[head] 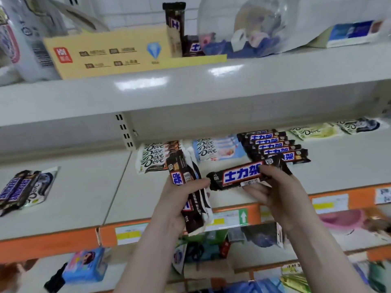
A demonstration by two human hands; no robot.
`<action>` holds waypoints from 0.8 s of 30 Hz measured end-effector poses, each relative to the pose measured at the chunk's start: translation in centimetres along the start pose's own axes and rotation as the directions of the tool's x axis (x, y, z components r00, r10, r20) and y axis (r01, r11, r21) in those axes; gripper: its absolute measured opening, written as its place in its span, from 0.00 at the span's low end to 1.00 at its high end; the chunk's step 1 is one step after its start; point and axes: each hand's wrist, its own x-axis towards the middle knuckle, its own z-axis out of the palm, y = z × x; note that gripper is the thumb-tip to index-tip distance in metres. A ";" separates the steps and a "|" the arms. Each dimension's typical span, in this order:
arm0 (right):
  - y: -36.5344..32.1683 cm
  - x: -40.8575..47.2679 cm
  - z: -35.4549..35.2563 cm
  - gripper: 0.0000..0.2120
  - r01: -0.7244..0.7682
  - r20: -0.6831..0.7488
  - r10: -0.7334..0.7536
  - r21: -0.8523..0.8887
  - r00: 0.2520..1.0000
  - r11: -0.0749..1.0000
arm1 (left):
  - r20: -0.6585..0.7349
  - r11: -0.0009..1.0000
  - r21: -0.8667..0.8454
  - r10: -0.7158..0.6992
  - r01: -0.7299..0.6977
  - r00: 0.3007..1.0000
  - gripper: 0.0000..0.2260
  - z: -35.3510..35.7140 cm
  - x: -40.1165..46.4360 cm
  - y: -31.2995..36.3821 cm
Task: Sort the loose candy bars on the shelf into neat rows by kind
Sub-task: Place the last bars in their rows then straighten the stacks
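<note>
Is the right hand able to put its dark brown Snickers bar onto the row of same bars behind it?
Probably yes. The right hand holds the dark brown Snickers bar just in front of the fanned row of brown Snickers bars, and nothing lies between them.

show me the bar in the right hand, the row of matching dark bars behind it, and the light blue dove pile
bar in the right hand (239,175), head view, on its blue lettering
row of dark bars (273,145), head view, on a middle bar's label
light blue dove pile (220,150), head view, on the top wrapper
</note>
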 end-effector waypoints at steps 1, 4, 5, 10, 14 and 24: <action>-0.1 -0.2 -0.1 0.06 -0.004 0.001 0.004 0.021 1.000 1.000 | 0.007 1.000 0.026 0.008 -0.008 1.000 0.20 0.2 0.0 0.0; -0.2 -0.8 -0.5 0.08 0.000 -0.006 0.000 0.031 1.000 1.000 | 0.001 0.997 0.074 0.020 -0.020 1.000 0.21 0.7 -0.1 -0.2; -0.3 -1.1 -0.7 0.08 0.011 -0.013 -0.011 0.023 1.000 1.000 | -0.001 0.997 0.080 0.018 -0.017 1.000 0.21 0.9 -0.1 -0.3; -0.7 -1.7 -2.7 0.04 0.079 -0.055 -0.081 -0.041 0.995 0.996 | 0.010 0.993 0.120 0.001 -0.002 1.000 0.18 2.5 -0.5 -0.4; -2.1 -1.3 -4.9 0.08 0.153 -0.089 -0.163 -0.117 0.983 0.981 | 0.011 0.992 0.130 0.006 -0.007 1.000 0.17 5.4 -0.5 -1.1; -9.1 1.4 -13.4 0.12 0.185 -0.040 -0.229 -0.461 0.973 0.868 | -0.080 0.988 0.144 0.076 -0.064 0.994 0.12 15.5 1.2 -4.4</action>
